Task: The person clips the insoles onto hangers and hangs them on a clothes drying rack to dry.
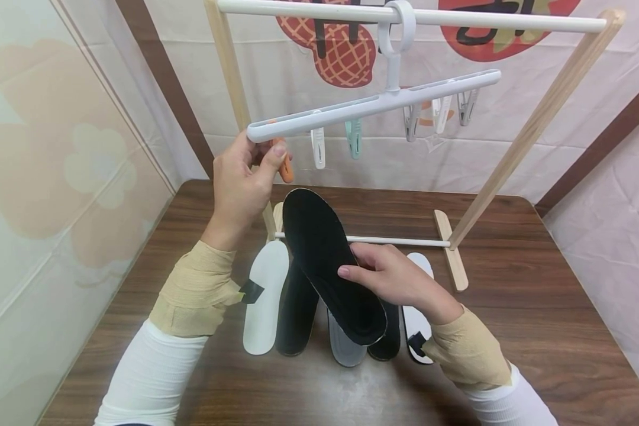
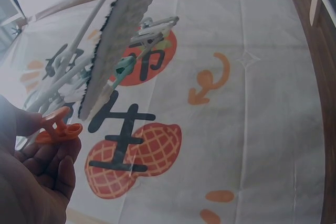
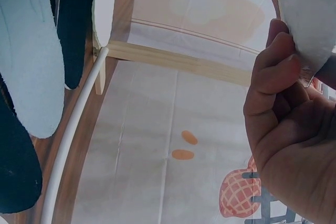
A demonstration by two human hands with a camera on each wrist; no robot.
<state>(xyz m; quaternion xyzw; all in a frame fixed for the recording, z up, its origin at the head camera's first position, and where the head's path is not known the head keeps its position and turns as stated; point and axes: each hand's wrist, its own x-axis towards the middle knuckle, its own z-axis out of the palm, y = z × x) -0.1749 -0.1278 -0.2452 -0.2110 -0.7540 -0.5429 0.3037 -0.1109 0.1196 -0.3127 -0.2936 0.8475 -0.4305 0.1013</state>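
My left hand (image 1: 242,186) pinches an orange clothespin (image 1: 286,170) between thumb and fingers, at the lowered left end of a pale hanger (image 1: 330,113). Seen from the left wrist, that clothespin (image 2: 59,127) sits at the thumb tip, with the edge of an insole close by. My right hand (image 1: 391,275) grips a black insole (image 1: 322,242) by its side, thumb on the dark face. The insole slants up toward the clothespin, its upper end just below it. In the right wrist view, its pale underside (image 3: 310,19) shows above the curled fingers.
The hanger hooks over the white bar (image 1: 484,19) of a wooden rack (image 1: 532,130). White (image 1: 318,148), green (image 1: 354,139) and grey (image 1: 411,121) clothespins hang from it. Several insoles, one white (image 1: 266,302), lie on the brown table (image 1: 543,331) beneath my hands.
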